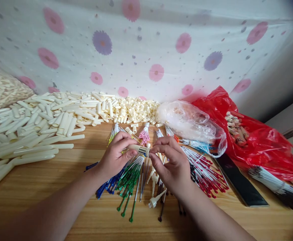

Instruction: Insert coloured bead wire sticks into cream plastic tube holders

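Left hand (116, 155) had fingers (125, 142) closed round cream plastic tube (138, 149); right hand (172, 165) pinched its blue-striped end, just above green-tipped wire brush pile (130, 177) on wooden desk (61, 187). Best kept level, gripped near the end.

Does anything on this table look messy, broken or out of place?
Nothing looks broken. Cream tubes sprawl in a loose heap at the left, and a few green-tipped sticks splay out from their bundle below the left hand.

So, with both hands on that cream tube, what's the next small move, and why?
Probably press the bluish piece further into the cream tube: the left hand holds the tube level, and the right hand pinches its end, where that piece sticks out.
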Motion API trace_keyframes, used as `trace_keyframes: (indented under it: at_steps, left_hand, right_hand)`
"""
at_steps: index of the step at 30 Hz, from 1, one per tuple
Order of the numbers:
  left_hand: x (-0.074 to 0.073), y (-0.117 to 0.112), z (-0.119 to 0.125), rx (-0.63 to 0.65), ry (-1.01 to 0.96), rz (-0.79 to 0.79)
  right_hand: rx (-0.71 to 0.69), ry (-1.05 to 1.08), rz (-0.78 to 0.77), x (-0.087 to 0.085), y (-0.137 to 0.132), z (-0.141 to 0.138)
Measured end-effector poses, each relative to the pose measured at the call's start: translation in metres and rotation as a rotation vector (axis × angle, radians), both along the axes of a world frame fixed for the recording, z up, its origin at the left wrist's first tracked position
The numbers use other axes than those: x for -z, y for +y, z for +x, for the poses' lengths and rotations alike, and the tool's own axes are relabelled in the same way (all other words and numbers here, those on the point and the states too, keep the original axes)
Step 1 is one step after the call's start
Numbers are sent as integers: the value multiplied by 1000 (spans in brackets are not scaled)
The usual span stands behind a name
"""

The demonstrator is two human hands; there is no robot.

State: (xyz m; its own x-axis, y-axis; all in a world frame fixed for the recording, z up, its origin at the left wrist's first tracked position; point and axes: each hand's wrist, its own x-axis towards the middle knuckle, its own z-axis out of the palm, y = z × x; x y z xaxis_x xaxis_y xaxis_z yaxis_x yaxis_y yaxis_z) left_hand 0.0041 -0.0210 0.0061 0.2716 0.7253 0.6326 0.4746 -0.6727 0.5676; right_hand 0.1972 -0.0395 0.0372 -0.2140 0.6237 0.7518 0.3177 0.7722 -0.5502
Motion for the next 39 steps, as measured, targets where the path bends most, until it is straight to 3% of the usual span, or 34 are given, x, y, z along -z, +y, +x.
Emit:
trace_keyframes:
  at_steps: [4,8,13,18,21,25,28,32,36,39]
  left_hand:
    - [-1,-1,0,-9,-28,-11]
    - [-2,0,2,122,-127,-134]
    - [3,0,0,235,-245,-316]
    - [19,5,-2,160,-493,-509]
    - [24,10,-6,72,-587,-492]
    - [19,15,-12,24,-535,-392]
    - [14,17,-13,-38,-487,-400]
    - [10,18,-10,-155,-448,-387]
    - [8,17,-8,-222,-389,-355]
    - [4,14,-6,-166,-259,-308]
  right_hand:
    - [-120,66,-83,0,-1,-1]
    - [-174,124,-73,-3,-3,4]
    - [-97,154,16,-9,-6,12]
    - [44,50,117,-10,8,24]
    - [155,-27,-10,-7,27,40]
    - [243,-61,-200,-7,44,64]
    - [212,-236,-196,-10,38,76]
    - [-6,-603,-178,-6,12,79]
    - [-66,-712,-154,12,-10,64]
    - [-87,-872,-43,21,-11,41]
